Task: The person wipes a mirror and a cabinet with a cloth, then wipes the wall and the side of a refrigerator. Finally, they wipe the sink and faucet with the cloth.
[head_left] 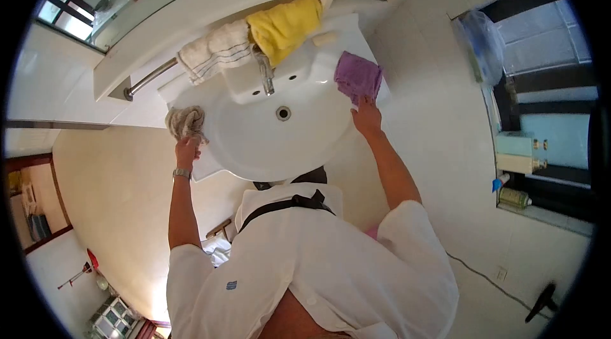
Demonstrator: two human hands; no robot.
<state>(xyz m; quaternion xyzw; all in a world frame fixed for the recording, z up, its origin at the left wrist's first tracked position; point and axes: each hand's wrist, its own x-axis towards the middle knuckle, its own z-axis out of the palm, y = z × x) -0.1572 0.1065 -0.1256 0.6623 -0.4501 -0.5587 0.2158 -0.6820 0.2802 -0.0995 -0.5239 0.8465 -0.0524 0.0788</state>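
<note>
Currently, we curl the fingers of our left hand (187, 151) at the bunched brown cloth (183, 122) on the left corner of the sink (254, 148); whether they grip, we cannot tell; our right hand (367, 116) rests loosely extended fingers, clasping nothing, on the purple cloth (358, 77) opposite.

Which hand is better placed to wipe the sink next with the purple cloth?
Likely the right hand: it touches the purple cloth at the right of the sink, while the left hand touches a grayish cloth opposite.
</note>
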